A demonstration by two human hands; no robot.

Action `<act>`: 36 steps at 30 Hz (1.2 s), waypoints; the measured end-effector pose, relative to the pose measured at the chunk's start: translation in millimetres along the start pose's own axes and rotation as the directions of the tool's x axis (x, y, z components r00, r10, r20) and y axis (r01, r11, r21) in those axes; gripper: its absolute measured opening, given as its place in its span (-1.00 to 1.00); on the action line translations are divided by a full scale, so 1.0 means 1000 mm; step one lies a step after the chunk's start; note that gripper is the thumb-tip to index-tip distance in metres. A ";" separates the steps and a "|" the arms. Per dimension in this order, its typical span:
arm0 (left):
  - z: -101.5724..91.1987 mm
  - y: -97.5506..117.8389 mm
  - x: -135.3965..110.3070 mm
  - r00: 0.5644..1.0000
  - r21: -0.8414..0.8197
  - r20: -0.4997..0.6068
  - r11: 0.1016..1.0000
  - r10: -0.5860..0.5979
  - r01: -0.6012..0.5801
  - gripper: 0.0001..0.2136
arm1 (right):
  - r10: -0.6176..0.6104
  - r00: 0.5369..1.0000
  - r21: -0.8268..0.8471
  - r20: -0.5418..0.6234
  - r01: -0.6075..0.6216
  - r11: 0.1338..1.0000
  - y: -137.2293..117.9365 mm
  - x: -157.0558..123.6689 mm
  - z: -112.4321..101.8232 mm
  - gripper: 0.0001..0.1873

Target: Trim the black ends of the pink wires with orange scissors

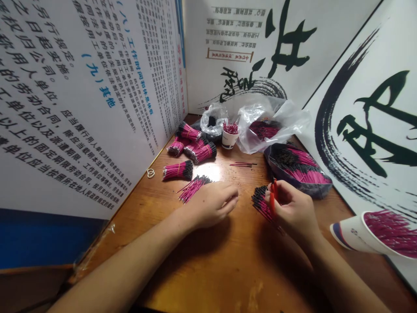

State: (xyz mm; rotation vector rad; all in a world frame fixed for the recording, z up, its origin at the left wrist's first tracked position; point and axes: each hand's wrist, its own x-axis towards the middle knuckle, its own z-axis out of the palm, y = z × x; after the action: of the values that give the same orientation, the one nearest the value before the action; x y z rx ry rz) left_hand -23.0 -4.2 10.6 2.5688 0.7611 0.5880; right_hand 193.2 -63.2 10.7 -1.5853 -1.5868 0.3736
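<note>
My right hand point(293, 208) is closed around a bunch of pink sticks with black tips point(262, 204), and a red band or tool point(273, 198) runs through its fingers. My left hand point(213, 202) rests on the wooden table point(228, 261) with its fingers curled; whether they hold anything is hidden. Just beside its knuckles lies a loose fan of pink sticks point(192, 187). A bound bundle point(178, 170) lies a little farther left.
Several bound bundles point(195, 145) are piled at the back, by a small cup of sticks point(230, 134) and plastic bags point(263, 126). A dark tray heaped with sticks point(298, 169) and a paper cup on its side point(374, 232) sit right. Printed boards wall the table. A rubber band point(150, 173) lies left.
</note>
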 end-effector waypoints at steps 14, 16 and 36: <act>0.006 0.014 -0.001 0.999 -0.169 -0.046 0.985 0.023 -0.030 -0.88 | -0.009 0.950 0.512 0.311 -0.159 0.844 -0.018 -0.018 0.023 -0.88; 0.006 0.016 -0.001 0.999 -0.178 -0.044 0.984 0.023 -0.030 -0.91 | -0.012 0.949 0.495 0.315 -0.154 0.855 -0.018 -0.018 0.022 -0.88; 0.014 0.003 -0.003 0.989 -0.432 -0.052 0.896 -0.135 0.100 -0.93 | 0.093 0.888 -0.083 0.451 -0.062 0.995 0.008 0.004 0.009 -0.79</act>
State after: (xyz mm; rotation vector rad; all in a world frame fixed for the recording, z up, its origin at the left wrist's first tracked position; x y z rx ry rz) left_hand -16.9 -11.3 -0.6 2.0902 0.7148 0.7335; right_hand 193.5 -55.2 0.9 -1.6988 -1.9017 0.7920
